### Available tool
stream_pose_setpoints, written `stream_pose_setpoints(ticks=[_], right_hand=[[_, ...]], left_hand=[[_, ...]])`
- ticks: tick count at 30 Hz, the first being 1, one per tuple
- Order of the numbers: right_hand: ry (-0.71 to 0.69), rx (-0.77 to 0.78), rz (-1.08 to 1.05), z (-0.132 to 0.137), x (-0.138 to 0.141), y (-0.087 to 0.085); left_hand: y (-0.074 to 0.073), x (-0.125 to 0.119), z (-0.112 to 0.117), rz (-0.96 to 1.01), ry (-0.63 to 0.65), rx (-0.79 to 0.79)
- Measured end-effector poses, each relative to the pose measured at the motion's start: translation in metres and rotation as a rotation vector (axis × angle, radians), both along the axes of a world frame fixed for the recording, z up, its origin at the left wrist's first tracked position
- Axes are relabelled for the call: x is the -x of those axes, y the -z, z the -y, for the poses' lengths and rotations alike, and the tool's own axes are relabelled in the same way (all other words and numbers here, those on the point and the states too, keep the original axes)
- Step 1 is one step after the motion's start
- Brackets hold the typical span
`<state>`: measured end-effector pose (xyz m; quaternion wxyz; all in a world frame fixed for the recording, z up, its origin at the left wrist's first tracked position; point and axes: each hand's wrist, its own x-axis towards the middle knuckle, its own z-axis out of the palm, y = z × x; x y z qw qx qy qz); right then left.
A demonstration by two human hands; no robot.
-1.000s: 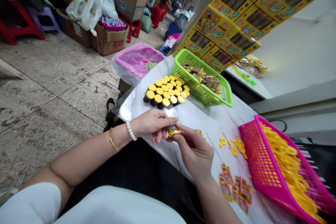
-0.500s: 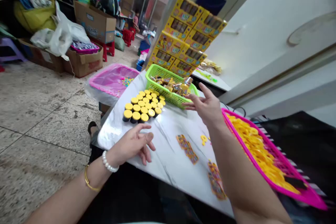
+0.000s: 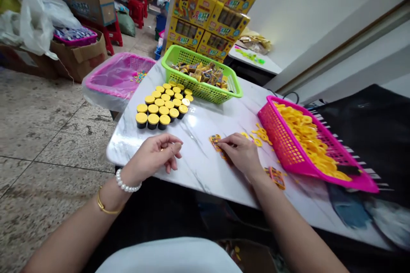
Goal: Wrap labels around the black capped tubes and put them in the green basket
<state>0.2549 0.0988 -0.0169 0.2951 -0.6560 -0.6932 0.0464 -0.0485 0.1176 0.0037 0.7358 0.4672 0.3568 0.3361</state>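
My right hand point(image 3: 240, 153) is closed, with thumb and fingertips pinched at a small orange printed card point(image 3: 214, 138) in a row lying on the white marbled table point(image 3: 198, 166). Part of that row is hidden under the hand. My left hand point(image 3: 156, 153) hovers over the table's near edge, fingers loosely curled and apart, with nothing visible in it. Just beyond it stand several small black tubs with yellow lids point(image 3: 153, 108), grouped upright. More printed cards point(image 3: 275, 177) lie to the right of my right wrist.
A green basket point(image 3: 205, 89) of brown-and-yellow wrapped pieces stands behind the tubs. On the right, a pink basket point(image 3: 288, 145) holds yellow ring-shaped pieces; some loose yellow pieces point(image 3: 261, 134) lie beside it. Yellow boxes point(image 3: 205, 13) are stacked behind. A plastic-lined pink tub point(image 3: 112, 76) is at left.
My right hand has moved from beside the green basket down to the row of cards, and its fingers have closed. The left hand stays near the table edge, its fingers more curled. The view has tilted down.
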Motion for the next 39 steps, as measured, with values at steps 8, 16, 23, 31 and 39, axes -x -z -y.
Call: stream_pose_setpoints(ticks=[8, 16, 23, 31, 39], right_hand=[[-0.181, -0.44, -0.012, 0.032, 0.079, -0.034], [-0.216, 0.102, -0.624, 0.023, 0.13, -0.028], [-0.057, 0.236, -0.719, 0.022, 0.154, -0.028], [-0.109, 0.075, -0.583, 0.026, 0.163, -0.026], [-0.14, 0.046, -0.551, 0.028, 0.164, -0.024]], left_hand=[[-0.001, -0.015, 0.017, -0.068, -0.119, -0.131], [0.002, 0.003, 0.018, -0.136, -0.203, -0.272], [-0.001, 0.008, 0.044, -0.169, -0.562, -0.399], [0.002, 0.004, 0.058, -0.187, -0.618, -0.506], [0.006, 0.005, 0.058, -0.18, -0.638, -0.369]])
